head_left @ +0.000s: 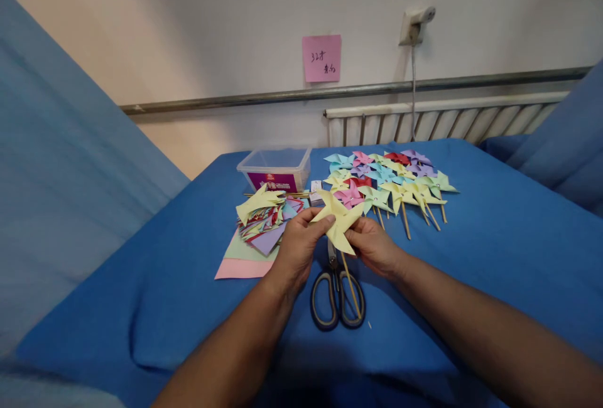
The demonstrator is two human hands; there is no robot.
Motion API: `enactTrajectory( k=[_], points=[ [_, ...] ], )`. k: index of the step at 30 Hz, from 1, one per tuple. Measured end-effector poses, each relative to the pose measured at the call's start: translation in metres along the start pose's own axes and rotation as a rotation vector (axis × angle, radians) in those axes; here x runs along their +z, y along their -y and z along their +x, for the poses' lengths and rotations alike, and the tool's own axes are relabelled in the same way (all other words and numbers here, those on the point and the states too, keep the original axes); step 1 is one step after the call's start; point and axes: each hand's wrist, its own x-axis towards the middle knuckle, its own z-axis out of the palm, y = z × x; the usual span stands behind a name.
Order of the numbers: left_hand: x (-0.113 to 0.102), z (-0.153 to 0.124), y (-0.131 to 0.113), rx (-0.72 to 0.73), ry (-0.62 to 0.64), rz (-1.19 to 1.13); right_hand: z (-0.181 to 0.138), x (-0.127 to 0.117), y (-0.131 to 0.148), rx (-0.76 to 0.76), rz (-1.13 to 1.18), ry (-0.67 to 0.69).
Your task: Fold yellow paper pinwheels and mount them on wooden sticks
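One pair of black-and-grey-handled scissors [335, 280] lies on the blue cloth [179, 282] beneath a pale yellow paper pinwheel [337, 223] with a thin wooden stick [350, 284], pinched by the left hand [300, 240] and the right hand [375, 246], while multicoloured paper pinwheels [381, 174] lie farther back.

the head view looks forward and down over the nearby blue cloth [494, 232], facing the wall [235, 25]

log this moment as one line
left hand: holding yellow paper pinwheel | right hand: holding same pinwheel | nearby: dark-handled metal scissors on blue cloth
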Motion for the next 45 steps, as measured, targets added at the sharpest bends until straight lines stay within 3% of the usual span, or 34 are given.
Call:
enactTrajectory(
  k=[17, 22, 28, 37, 42, 45],
  points=[
    [-0.005, 0.004, 0.004, -0.117, 0.059, -0.093, 0.000, 0.004, -0.004, -0.009, -0.034, -0.121],
    [-0.005, 0.005, 0.005, -0.126, 0.064, -0.089, 0.000, 0.005, -0.004, -0.012, -0.016, -0.112],
    [-0.004, 0.005, -0.002, -0.116, -0.020, -0.172, -0.006, 0.005, 0.006, -0.078, 0.041, -0.029],
    [-0.001, 0.001, 0.001, -0.219, 0.191, -0.144, -0.001, 0.001, 0.008, -0.112, 0.081, -0.101],
    [0.000, -0.001, -0.002, -0.156, 0.077, -0.147, -0.003, 0.000, 0.011, -0.099, 0.109, -0.062],
    [0.000, -0.001, -0.001, -0.172, 0.100, -0.138, -0.003, 0.001, 0.012, -0.126, 0.102, -0.071]
  ],
)
